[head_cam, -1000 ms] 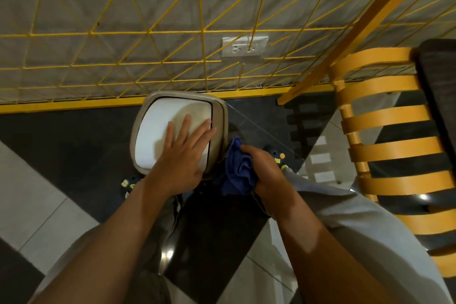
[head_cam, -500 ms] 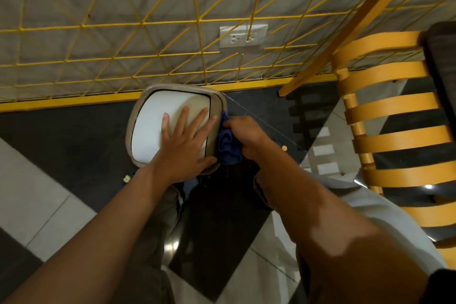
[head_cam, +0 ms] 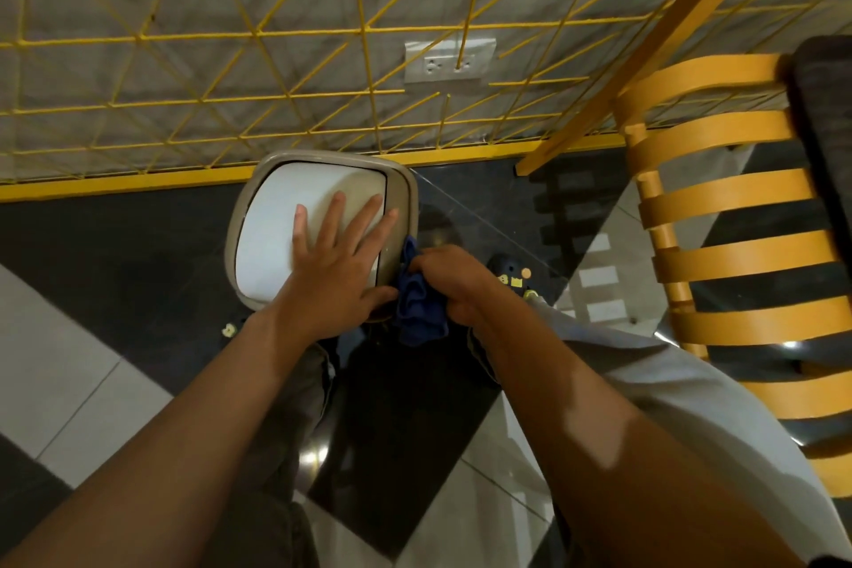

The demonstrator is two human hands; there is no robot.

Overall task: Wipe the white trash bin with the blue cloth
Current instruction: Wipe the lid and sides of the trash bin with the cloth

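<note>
Closest to me, my right hand (head_cam: 454, 286) is curled round the blue cloth (head_cam: 417, 307), which is bunched into a wad and pressed against the right side of the white trash bin (head_cam: 269, 235), just under its beige rim. I hold it crumpled, I think, so there is a thick pad to rub with, not a loose flap.

Beside it, my left hand (head_cam: 332, 272) lies flat on the bin's white lid, fingers straight and spread wide, gripping nothing. My guess is that the flat palm pins the bin down so the sideways rubbing does not slide or tip it on the glossy floor (head_cam: 92, 360).

The bin stands on the dark floor tiles between my feet and the wall (head_cam: 138, 74), its far edge close to the yellow skirting. One shoe (head_cam: 509, 274) shows just past my right hand.

Farther off, a yellow grid (head_cam: 364, 32) covers the grey wall, with a socket (head_cam: 449, 60) behind it. A slatted yellow chair (head_cam: 737, 208) stands to the right, well apart from the bin.
</note>
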